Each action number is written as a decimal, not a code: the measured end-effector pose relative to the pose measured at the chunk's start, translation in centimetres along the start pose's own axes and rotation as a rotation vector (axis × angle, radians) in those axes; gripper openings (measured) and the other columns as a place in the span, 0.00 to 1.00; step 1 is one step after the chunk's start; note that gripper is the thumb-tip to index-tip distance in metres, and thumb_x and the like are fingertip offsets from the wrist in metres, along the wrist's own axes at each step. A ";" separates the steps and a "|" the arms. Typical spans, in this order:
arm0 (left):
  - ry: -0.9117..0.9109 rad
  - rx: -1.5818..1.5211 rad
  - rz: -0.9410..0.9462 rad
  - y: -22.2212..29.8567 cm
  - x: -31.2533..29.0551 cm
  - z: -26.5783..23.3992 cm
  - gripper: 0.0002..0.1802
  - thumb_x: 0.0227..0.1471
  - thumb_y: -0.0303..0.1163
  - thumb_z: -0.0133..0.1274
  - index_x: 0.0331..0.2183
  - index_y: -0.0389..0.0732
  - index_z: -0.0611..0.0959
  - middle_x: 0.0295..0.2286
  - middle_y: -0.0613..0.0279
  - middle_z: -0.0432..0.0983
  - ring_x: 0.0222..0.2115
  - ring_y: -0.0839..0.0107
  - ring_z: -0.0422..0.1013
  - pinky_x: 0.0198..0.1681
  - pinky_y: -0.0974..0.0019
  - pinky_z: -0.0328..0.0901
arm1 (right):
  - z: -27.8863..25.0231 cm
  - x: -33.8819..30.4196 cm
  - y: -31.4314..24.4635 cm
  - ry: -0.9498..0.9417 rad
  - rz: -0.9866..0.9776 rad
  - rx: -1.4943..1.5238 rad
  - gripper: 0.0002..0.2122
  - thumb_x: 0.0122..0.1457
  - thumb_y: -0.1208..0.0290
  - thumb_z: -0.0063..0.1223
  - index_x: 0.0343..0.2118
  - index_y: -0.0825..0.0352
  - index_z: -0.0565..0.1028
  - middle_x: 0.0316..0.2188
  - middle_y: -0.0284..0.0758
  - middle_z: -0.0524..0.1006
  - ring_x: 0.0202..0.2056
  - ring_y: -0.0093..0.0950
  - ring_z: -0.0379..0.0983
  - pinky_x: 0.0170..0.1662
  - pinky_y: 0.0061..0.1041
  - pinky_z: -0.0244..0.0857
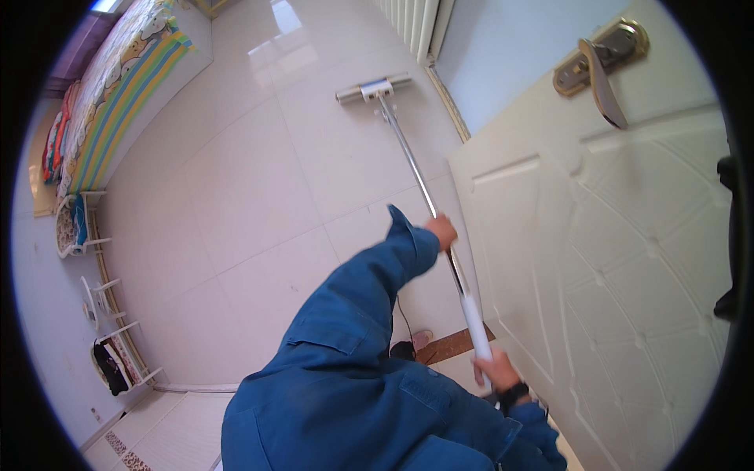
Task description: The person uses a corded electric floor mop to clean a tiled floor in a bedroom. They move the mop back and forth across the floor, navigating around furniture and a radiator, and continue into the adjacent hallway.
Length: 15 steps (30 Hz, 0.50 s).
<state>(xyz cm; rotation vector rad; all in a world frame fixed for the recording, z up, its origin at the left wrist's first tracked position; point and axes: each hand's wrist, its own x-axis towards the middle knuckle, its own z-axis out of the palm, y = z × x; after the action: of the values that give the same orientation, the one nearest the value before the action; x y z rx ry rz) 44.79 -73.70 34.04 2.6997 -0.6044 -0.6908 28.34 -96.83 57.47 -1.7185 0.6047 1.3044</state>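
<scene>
A long-handled mop (418, 174) runs from the lower right toward the far floor. Its wide flat head (378, 88) rests on the light tiles, close to the doorway's edge. Partway down the metal pole, my left hand (443, 231) is closed around it. My right hand (494, 369), below a dark wristband, grips the white sleeve (476, 323) near the handle's top end. Blue sleeves cover both my arms and hide part of the floor beneath me.
To the right stands a cream door (565, 259) with a bronze lever handle (603, 82). A bed with a striped cover (129, 110) lies at the far left. Along the left wall are white racks (98, 302) with items on them. Pale tiled floor (236, 188) spreads across the middle.
</scene>
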 end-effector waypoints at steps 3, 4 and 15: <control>0.194 0.115 -0.045 -8.4 1.1 -6.4 0.05 0.39 0.27 0.53 0.24 0.46 0.82 0.28 0.59 0.74 0.37 0.59 0.69 0.41 0.60 0.66 | 1.5 7.1 -10.8 -0.173 -0.165 0.026 0.07 0.54 0.71 0.50 0.25 0.69 0.68 0.11 0.32 0.68 0.11 0.23 0.63 0.15 0.22 0.58; 0.250 0.122 -0.082 -10.8 1.2 -8.2 0.05 0.38 0.27 0.53 0.24 0.46 0.81 0.28 0.60 0.73 0.37 0.60 0.69 0.42 0.60 0.65 | 2.4 9.2 -14.3 -0.184 -0.207 0.045 0.07 0.54 0.71 0.50 0.26 0.69 0.68 0.12 0.32 0.68 0.11 0.22 0.64 0.14 0.22 0.58; 0.376 -0.089 -0.072 -10.0 -5.0 -3.5 0.13 0.34 0.27 0.59 0.28 0.44 0.76 0.31 0.61 0.70 0.42 0.61 0.65 0.46 0.60 0.60 | 2.6 5.0 -8.9 -0.128 -0.063 -0.078 0.08 0.51 0.73 0.51 0.29 0.70 0.66 0.15 0.32 0.67 0.12 0.20 0.64 0.13 0.21 0.57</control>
<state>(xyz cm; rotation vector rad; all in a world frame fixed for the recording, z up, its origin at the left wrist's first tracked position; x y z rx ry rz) 45.79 -62.12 35.20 2.6771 -0.3733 -0.2066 35.74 -89.50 55.67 -1.6879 0.4281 1.3965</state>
